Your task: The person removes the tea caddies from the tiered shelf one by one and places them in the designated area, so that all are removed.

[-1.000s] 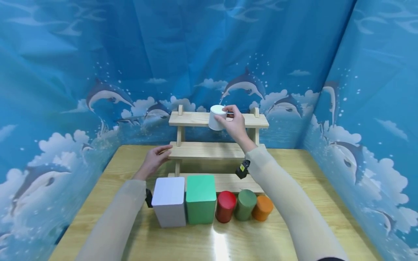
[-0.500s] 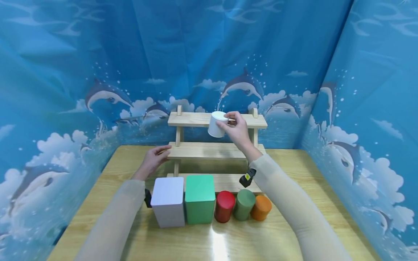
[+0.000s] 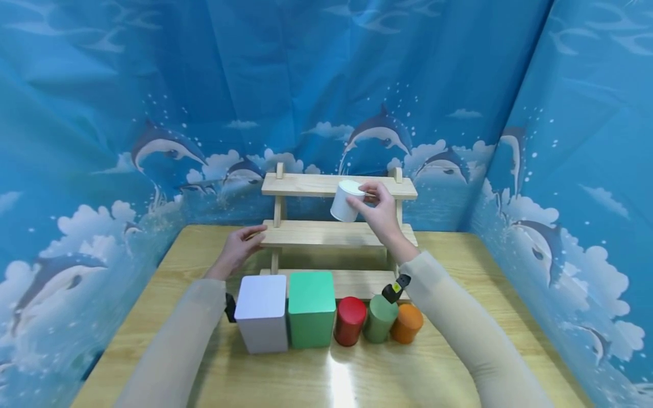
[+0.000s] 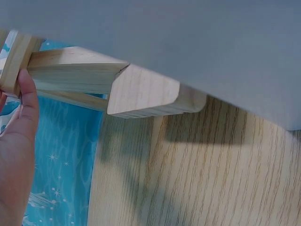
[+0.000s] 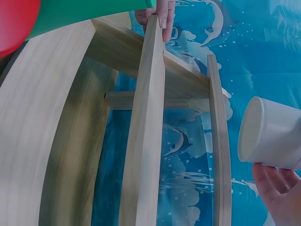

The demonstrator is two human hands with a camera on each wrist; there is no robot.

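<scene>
A white cylindrical canister (image 3: 348, 202) is gripped between the thumb and fingers of my right hand (image 3: 381, 212). It tilts slightly in front of the top board of a three-tier wooden shelf rack (image 3: 326, 233). In the right wrist view the round base of the white canister (image 5: 268, 134) faces the rack, with a gap to the boards. My left hand (image 3: 238, 249) pinches the left end of the middle board. The left wrist view shows the thumb of that left hand (image 4: 21, 127) pressed on the wood, its other fingers mostly hidden behind.
In front of the rack stand a white box (image 3: 262, 314), a green box (image 3: 312, 309), a red cylinder (image 3: 350, 321), a green cylinder (image 3: 380, 326) and an orange cylinder (image 3: 407, 324). A blue dolphin-print curtain (image 3: 316, 85) surrounds the wooden table (image 3: 285, 377).
My right hand has brought the white canister down and slightly right, from over the top board to in front of it, tilting it. The left hand stays on the middle board.
</scene>
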